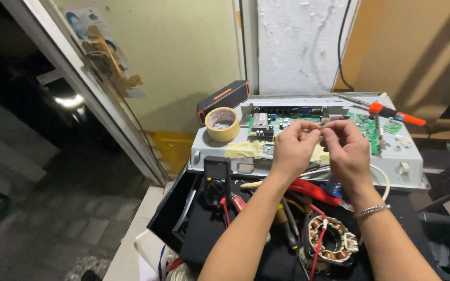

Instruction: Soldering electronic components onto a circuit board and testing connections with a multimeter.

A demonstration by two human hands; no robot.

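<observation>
My left hand (294,148) and my right hand (346,151) are raised together over a grey metal chassis (410,156) that carries a green circuit board (282,125). The fingertips of both hands meet and pinch a very small part, too small to identify. A bracelet sits on my right wrist. Below the hands lie red-handled pliers (313,190), a black multimeter (217,177) with red and black leads, and a copper-wound motor stator (332,240).
A roll of tan tape (223,124) and a black and orange speaker box (224,100) sit at the chassis's left end. An orange-handled tool (395,114) lies at the back right. The black work surface (204,234) ends at left above a dim tiled floor.
</observation>
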